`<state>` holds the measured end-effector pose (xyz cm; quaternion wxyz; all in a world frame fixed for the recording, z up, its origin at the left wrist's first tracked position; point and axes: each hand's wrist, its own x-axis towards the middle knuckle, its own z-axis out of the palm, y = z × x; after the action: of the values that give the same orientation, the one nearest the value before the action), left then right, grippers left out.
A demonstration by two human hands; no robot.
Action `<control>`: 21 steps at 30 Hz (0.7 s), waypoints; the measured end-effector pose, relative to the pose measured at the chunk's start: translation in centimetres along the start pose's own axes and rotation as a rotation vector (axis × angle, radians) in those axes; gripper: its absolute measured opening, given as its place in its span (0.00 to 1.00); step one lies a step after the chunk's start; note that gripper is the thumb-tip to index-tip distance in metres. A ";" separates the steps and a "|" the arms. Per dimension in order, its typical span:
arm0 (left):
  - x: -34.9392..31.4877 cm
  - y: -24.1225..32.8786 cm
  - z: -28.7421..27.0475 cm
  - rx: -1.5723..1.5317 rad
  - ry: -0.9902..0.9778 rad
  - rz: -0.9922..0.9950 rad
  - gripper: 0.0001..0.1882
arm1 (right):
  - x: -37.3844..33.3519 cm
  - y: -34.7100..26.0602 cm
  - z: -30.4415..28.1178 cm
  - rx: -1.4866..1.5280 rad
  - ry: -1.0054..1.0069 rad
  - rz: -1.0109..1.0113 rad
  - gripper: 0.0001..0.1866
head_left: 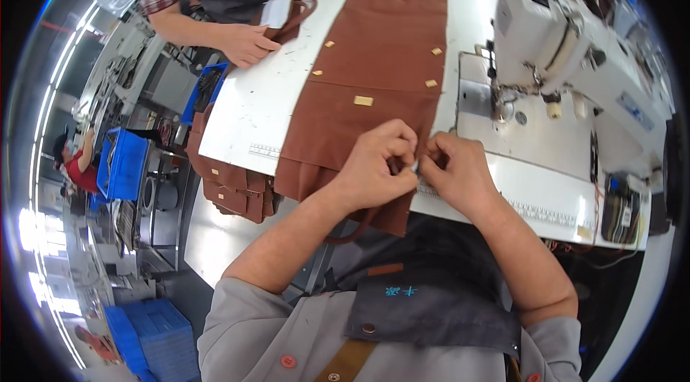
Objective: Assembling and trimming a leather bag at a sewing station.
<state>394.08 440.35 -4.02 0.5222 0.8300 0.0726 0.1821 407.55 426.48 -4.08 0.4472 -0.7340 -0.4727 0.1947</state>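
Note:
A long brown leather bag panel [366,123] lies over the white table, its near end hanging past the front edge. Handles loop out at its far and near ends, and small yellow patches dot its surface. My left hand [379,166] is closed in a pinch at the panel's right edge, with a tiny pale bit [415,166] showing at its fingertips; I cannot make out what it is. Close beside it, my right hand [454,172] has its fingers curled together at the same edge. Whatever lies between those fingers is hidden.
A white sewing machine [553,44] stands on the table's right side. Across the table, a co-worker's hand [248,44] rests near another brown leather piece [289,26]. Stacked leather pieces [233,191] sit lower left, with blue bins [128,165] farther left.

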 end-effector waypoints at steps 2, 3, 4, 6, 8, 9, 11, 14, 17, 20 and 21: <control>0.1 -0.3 0.0 -0.033 -0.019 -0.002 0.06 | -0.3 0.0 0.1 0.005 0.036 -0.013 0.09; 0.1 -0.3 0.1 -0.029 -0.001 0.006 0.06 | -0.4 -0.1 0.1 -0.095 0.057 -0.037 0.08; 0.1 -0.3 0.3 -0.060 0.021 -0.026 0.07 | -0.5 -0.2 0.1 -0.194 0.084 -0.056 0.07; 0.1 -0.4 0.2 -0.091 0.051 -0.051 0.08 | -0.6 -0.3 0.0 -0.242 0.082 -0.045 0.06; 0.2 -0.7 0.3 -0.043 0.026 -0.014 0.06 | -0.6 -0.2 0.0 -0.208 0.081 0.004 0.06; 0.2 -0.8 0.3 -0.044 0.028 -0.007 0.06 | -0.5 -0.1 0.0 -0.213 0.085 0.000 0.06; 0.1 -0.8 0.4 -0.054 0.067 -0.022 0.07 | -0.5 0.1 0.2 -0.201 0.087 -0.018 0.06; 0.5 0.4 0.5 0.025 0.055 -0.019 0.09 | -0.6 0.3 -0.3 -0.115 0.066 0.014 0.05; 1.2 1.2 0.4 0.163 0.017 -0.074 0.10 | -0.7 0.8 -0.1 -0.102 0.086 0.004 0.04; 1.5 1.0 0.3 0.199 -0.017 -0.060 0.10 | -0.6 0.6 -0.1 -0.090 0.075 0.014 0.05; 1.4 1.2 0.4 0.203 -0.018 -0.059 0.10 | -0.6 0.6 -0.1 -0.087 0.077 0.012 0.05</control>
<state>395.48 439.93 -2.75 0.4412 0.8777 0.1105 0.1511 407.63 425.83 -4.66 0.4314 -0.7626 -0.4587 0.1481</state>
